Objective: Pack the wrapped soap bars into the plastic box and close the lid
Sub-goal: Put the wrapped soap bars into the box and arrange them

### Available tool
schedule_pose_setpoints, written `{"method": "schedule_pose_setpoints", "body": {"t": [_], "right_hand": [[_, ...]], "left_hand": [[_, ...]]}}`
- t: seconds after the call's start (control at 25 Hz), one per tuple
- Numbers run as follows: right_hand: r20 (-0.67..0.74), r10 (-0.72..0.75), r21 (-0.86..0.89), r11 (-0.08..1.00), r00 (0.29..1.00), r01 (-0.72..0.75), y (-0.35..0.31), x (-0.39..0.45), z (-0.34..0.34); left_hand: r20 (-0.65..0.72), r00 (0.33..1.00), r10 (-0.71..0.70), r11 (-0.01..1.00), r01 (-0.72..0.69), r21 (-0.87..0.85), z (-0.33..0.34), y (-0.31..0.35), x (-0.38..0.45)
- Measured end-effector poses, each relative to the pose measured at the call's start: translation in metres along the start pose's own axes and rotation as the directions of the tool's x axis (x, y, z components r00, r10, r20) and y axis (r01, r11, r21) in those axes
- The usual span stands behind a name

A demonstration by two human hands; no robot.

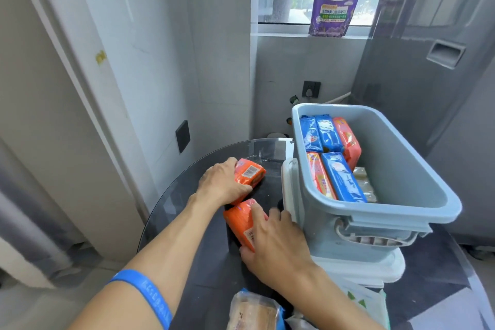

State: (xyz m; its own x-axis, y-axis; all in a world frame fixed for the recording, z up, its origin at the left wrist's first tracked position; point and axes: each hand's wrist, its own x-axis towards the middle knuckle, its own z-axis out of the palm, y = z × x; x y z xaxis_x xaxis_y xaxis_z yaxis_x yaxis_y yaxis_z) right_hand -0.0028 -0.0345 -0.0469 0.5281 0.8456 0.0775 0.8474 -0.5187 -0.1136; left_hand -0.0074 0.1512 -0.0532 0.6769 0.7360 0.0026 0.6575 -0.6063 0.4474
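A grey-blue plastic box (407,169) stands open on the dark round table, holding several blue and orange wrapped soap bars (340,177) on edge. Under it lies a white lid (359,268). Left of the box, my left hand (222,185) grips an orange wrapped soap bar (250,173) with a barcode facing up. Just nearer to me, my right hand (276,244) holds a second orange soap bar (239,222) on the tabletop.
A clear-wrapped pale bar (251,313) and a white-green packet (364,303) lie at the table's near edge (150,225). A purple detergent pouch (334,0) stands on the window sill. A grey cabinet is right of the box, a tiled wall left.
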Motion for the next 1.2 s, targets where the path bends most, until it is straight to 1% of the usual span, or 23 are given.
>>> {"method": "schedule_pose_setpoints", "body": {"t": [0.08, 0.12, 0.16, 0.2, 0.24, 0.28, 0.32, 0.36, 0.4, 0.48, 0.52, 0.56, 0.6, 0.64, 0.68, 0.72, 0.76, 0.8, 0.84, 0.92, 1.0, 1.04, 1.2], "right_hand": [[0.059, 0.04, 0.114, 0.992, 0.997, -0.046, 0.0, -0.004, -0.008], [0.128, 0.087, 0.283, 0.952, 0.988, -0.121, 0.002, -0.006, -0.019], [0.234, 0.109, 0.488, 0.846, 0.966, -0.214, 0.005, -0.006, -0.032], [0.317, 0.094, 0.66, 0.692, 0.944, -0.291, 0.008, -0.007, -0.048], [0.341, 0.053, 0.769, 0.559, 0.939, -0.31, 0.01, -0.009, -0.062], [0.326, 0.006, 0.835, 0.467, 0.946, -0.291, 0.01, -0.01, -0.075], [0.299, -0.037, 0.887, 0.38, 0.954, -0.264, 0.012, -0.01, -0.09], [0.265, -0.061, 0.925, 0.297, 0.962, -0.236, 0.014, -0.012, -0.105], [0.25, -0.064, 0.951, 0.205, 0.966, -0.232, 0.016, -0.011, -0.12], [0.207, -0.021, 0.978, 0.024, 0.978, -0.207, 0.027, -0.013, -0.151], [0.149, 0.025, 0.988, -0.036, 0.988, -0.148, 0.036, -0.016, -0.166], [0.055, 0.09, 0.998, -0.033, 0.994, -0.052, 0.047, -0.02, -0.178], [-0.062, 0.178, 0.997, 0.054, 0.982, 0.053, 0.061, -0.023, -0.188], [-0.165, 0.272, 0.975, 0.188, 0.948, 0.116, 0.076, -0.025, -0.193], [-0.229, 0.356, 0.936, 0.335, 0.906, 0.105, 0.091, -0.026, -0.193], [-0.25, 0.425, 0.887, 0.461, 0.87, 0.029, 0.105, -0.024, -0.189], [-0.23, 0.475, 0.842, 0.534, 0.849, -0.071, 0.116, -0.022, -0.181], [-0.183, 0.506, 0.806, 0.568, 0.843, -0.166, 0.124, -0.018, -0.172], [-0.126, 0.518, 0.757, 0.602, 0.846, -0.256, 0.13, -0.015, -0.163], [-0.056, 0.481, 0.561, 0.74, 0.875, -0.371, 0.135, -0.007, -0.145], [0.002, 0.373, 0.334, 0.874, 0.928, -0.352, 0.136, 0.0, -0.136], [0.048, 0.33, 0.272, 0.904, 0.943, -0.331, 0.137, 0.002, -0.136], [0.167, 0.256, 0.286, 0.911, 0.952, -0.296, 0.146, 0.003, -0.146]], "left_hand": [[-0.059, 0.995, -0.077, 0.997, 0.076, -0.014, -0.002, -0.001, -0.001], [-0.097, 0.987, -0.131, 0.988, 0.121, -0.098, -0.007, -0.001, 0.0], [-0.13, 0.97, -0.204, 0.955, 0.168, -0.243, -0.014, -0.001, 0.002], [-0.143, 0.947, -0.288, 0.876, 0.2, -0.438, -0.025, -0.001, 0.004], [-0.128, 0.925, -0.357, 0.727, 0.19, -0.66, -0.039, 0.002, 0.005], [-0.071, 0.921, -0.384, 0.495, 0.141, -0.857, -0.052, 0.005, 0.004], [0.001, 0.939, -0.343, 0.255, 0.095, -0.962, -0.064, 0.015, 0.0], [0.032, 0.961, -0.275, 0.099, 0.061, -0.993, -0.074, 0.027, -0.007], [0.018, 0.975, -0.219, 0.056, 0.031, -0.998, -0.081, 0.038, -0.014], [-0.061, 0.989, -0.132, 0.087, -0.05, -0.995, -0.092, 0.065, -0.035], [-0.091, 0.991, -0.095, 0.079, -0.083, -0.993, -0.097, 0.078, -0.044], [-0.1, 0.993, -0.07, 0.055, -0.096, -0.994, -0.1, 0.088, -0.051], [-0.104, 0.993, -0.061, 0.037, -0.102, -0.994, -0.102, 0.097, -0.057], [-0.108, 0.992, -0.061, 0.039, -0.105, -0.994, -0.103, 0.106, -0.063], [-0.111, 0.992, -0.056, 0.067, -0.107, -0.992, -0.101, 0.116, -0.067], [-0.115, 0.993, -0.038, 0.107, -0.11, -0.988, -0.097, 0.125, -0.069], [-0.129, 0.991, -0.016, 0.152, -0.125, -0.98, -0.093, 0.133, -0.071], [-0.153, 0.988, 0.007, 0.193, -0.152, -0.969, -0.089, 0.142, -0.073], [-0.182, 0.983, 0.034, 0.222, -0.185, -0.957, -0.084, 0.15, -0.073], [-0.208, 0.975, 0.075, 0.245, -0.22, -0.944, -0.076, 0.162, -0.071], [-0.208, 0.971, 0.117, 0.28, -0.233, -0.932, -0.07, 0.168, -0.066], [-0.198, 0.971, 0.135, 0.3, -0.231, -0.926, -0.068, 0.169, -0.065], [-0.133, 0.979, 0.157, 0.325, -0.178, -0.929, -0.063, 0.166, -0.064]]}}
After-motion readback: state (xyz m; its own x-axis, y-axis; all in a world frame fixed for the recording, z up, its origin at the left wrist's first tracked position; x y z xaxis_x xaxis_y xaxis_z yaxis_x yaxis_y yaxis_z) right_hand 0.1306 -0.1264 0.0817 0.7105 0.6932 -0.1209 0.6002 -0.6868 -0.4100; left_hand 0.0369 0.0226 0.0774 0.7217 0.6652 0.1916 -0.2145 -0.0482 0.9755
